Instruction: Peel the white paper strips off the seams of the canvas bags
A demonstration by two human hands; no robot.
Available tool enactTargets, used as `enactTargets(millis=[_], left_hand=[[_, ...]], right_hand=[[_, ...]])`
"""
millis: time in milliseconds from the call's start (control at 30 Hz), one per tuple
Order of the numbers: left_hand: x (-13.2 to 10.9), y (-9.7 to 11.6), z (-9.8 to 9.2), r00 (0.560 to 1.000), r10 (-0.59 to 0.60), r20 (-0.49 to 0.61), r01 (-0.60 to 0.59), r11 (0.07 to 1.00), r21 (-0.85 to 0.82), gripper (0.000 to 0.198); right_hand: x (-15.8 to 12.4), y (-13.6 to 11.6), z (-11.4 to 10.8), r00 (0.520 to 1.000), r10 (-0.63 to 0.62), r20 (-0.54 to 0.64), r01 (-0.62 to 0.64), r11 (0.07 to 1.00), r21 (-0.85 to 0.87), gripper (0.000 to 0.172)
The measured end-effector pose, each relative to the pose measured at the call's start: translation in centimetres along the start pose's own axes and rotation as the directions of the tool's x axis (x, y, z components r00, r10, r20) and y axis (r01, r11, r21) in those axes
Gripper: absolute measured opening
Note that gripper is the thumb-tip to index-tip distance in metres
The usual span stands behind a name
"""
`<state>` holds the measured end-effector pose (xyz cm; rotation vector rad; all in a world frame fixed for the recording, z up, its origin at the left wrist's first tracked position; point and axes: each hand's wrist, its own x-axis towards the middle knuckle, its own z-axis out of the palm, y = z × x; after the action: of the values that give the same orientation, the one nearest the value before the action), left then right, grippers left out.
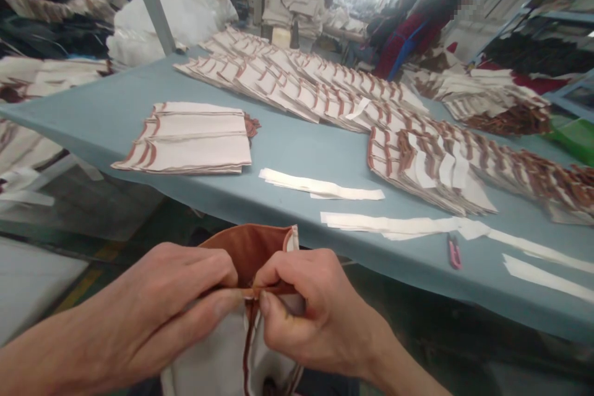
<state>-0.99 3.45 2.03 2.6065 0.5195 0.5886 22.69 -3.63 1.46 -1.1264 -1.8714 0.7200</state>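
A cream fabric piece (204, 346) with brown trim and a brown inner side hangs in front of me, below the table edge. My left hand (185, 303) pinches its brown-edged rim between thumb and fingers, left of a vertical brown seam. Just to the right, my right hand (306, 303) pinches the same rim, its thumb close to where the seam meets the edge. The two hands' fingertips almost touch. The piece's lower part runs out of view, and my fingers hide some of the rim.
A blue-green table (297, 148) holds a stack of cream pieces (199, 139), long overlapping rows of brown-trimmed pieces (297, 83), white strips (320, 185) and pink thread snips (455, 252). A metal post (151, 0) rises at the far left corner. Another person (413, 31) bends over behind the table.
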Motion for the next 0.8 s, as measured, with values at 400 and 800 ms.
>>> enactTargets(millis=[400,800], left_hand=[[-0.6,-3.7,1.9,0.984,0.175,-0.016,-0.174,0.984,0.033,0.042],[1.4,-0.9,1.1,0.982,0.183,0.057,-0.186,0.980,0.069,0.047]], right_hand=[[-0.4,1.4,1.6,0.986,-0.145,-0.082,0.123,0.965,-0.229,0.019],[-0.9,0.7,-0.3,0.986,-0.165,-0.013,0.158,0.961,-0.226,0.018]])
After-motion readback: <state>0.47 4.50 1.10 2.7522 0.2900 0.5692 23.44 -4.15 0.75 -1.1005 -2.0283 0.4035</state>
